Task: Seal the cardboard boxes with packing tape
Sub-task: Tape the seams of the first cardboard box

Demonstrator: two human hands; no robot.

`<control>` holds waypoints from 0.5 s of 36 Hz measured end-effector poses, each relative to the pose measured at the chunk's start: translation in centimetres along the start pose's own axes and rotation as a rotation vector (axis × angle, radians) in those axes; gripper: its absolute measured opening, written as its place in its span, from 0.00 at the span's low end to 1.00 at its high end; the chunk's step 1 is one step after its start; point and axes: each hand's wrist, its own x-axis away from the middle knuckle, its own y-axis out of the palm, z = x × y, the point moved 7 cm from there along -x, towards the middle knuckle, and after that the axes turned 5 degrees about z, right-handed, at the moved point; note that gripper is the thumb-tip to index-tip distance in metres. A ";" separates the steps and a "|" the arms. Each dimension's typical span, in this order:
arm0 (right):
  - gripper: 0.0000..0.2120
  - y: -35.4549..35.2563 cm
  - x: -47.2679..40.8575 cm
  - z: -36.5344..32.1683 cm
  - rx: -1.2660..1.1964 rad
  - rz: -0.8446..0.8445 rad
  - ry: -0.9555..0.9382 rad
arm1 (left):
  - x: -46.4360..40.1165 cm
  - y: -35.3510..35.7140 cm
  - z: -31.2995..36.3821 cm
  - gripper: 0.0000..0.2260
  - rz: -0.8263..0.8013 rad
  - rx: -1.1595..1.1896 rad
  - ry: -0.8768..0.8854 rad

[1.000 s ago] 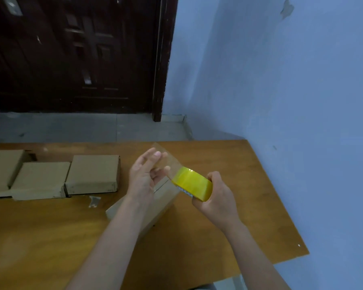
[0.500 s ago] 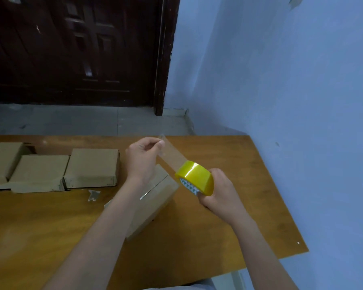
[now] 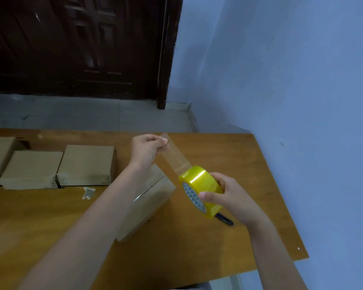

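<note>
Here, a wooden table (image 3: 228,155) stands against a blue wall (image 3: 291,80), with a dark door (image 3: 82,45) beyond it. Three boxes (image 3: 86,164) sit in a row at the far left of the table, touching one another. Another box (image 3: 153,197) lies near the middle, partly under the left forearm. The right hand (image 3: 228,197) has its grip clamped around the yellow tape roll (image 3: 201,190), above the table just right of that box. The left hand (image 3: 147,148) pinches the strip (image 3: 174,155) drawn out from the roll. A black tool (image 3: 225,219) lies under the roll, and a scrap (image 3: 88,192) sits near the row.
</note>
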 end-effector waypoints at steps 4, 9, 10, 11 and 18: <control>0.16 -0.3 -0.8 2.1 0.513 0.054 0.119 | -1.1 -0.8 -2.2 0.07 0.071 0.033 -0.054; 0.18 -0.6 -0.6 4.5 0.387 0.061 0.189 | -2.2 -1.2 -2.6 0.06 0.001 -0.066 0.051; 0.19 -0.5 -0.8 4.7 0.402 0.068 0.190 | -2.1 -1.1 -2.8 0.04 -0.012 -0.074 0.058; 0.21 -0.3 -0.9 4.9 0.416 0.077 0.191 | -2.0 -1.2 -3.0 0.03 -0.011 -0.083 0.065; 0.22 1.5 -2.1 6.8 0.334 0.070 0.248 | -2.7 -3.0 -6.0 0.08 0.146 -0.270 0.116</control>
